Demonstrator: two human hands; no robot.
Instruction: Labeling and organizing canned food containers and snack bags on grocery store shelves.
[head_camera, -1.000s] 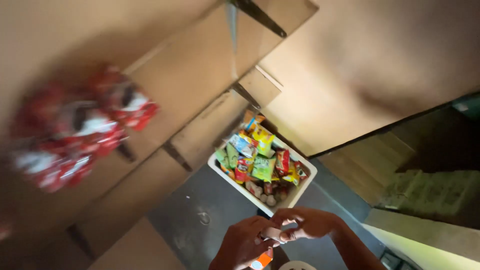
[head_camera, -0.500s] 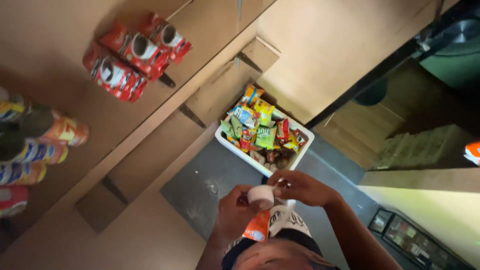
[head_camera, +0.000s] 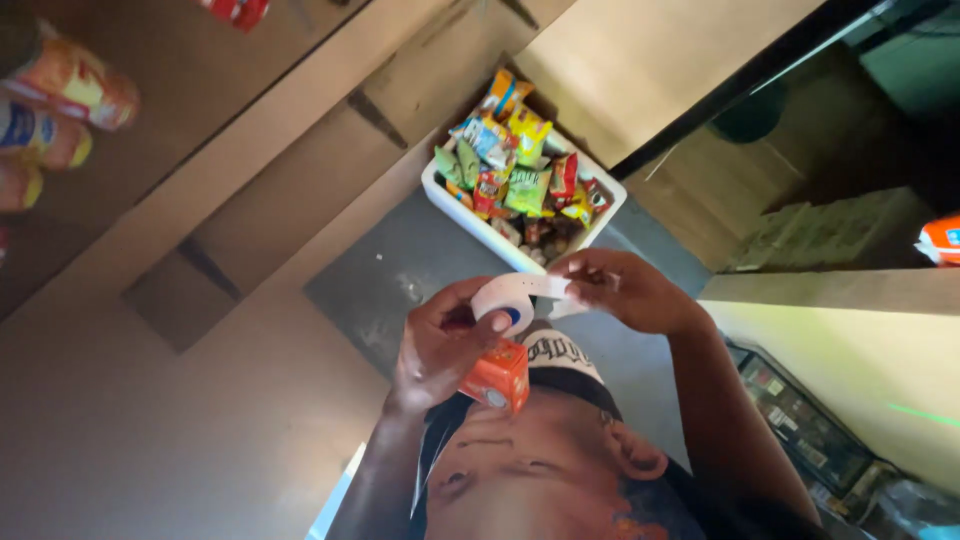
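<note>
A: Roll of tape (head_camera: 503, 300): how far has the work with it got?

B: Start with the big things. The grey tabletop (head_camera: 385, 290) carries a white tub (head_camera: 468, 222) full of snack packets (head_camera: 525, 185), and nobody is touching either. The work is all in the air in front of them. A short strip (head_camera: 548, 287) has been drawn off the roll, so the pulling is begun. As I judge it, the strip is not yet torn free, and I see none of it stuck on the orange box (head_camera: 497, 375).

A: And the grips?

B: The left hand (head_camera: 432, 352) is closed round two things at once. Its fingers curl over the roll near the top, and the little orange box sits pinched lower down against the palm. The right hand (head_camera: 628, 290) has its fingertips pressed together on the loose end of the strip, which runs across to the roll.

A: Where is the roll, then?

B: It is held up between the two hands, above the tabletop and just in front of the tub, clear of both.
</note>
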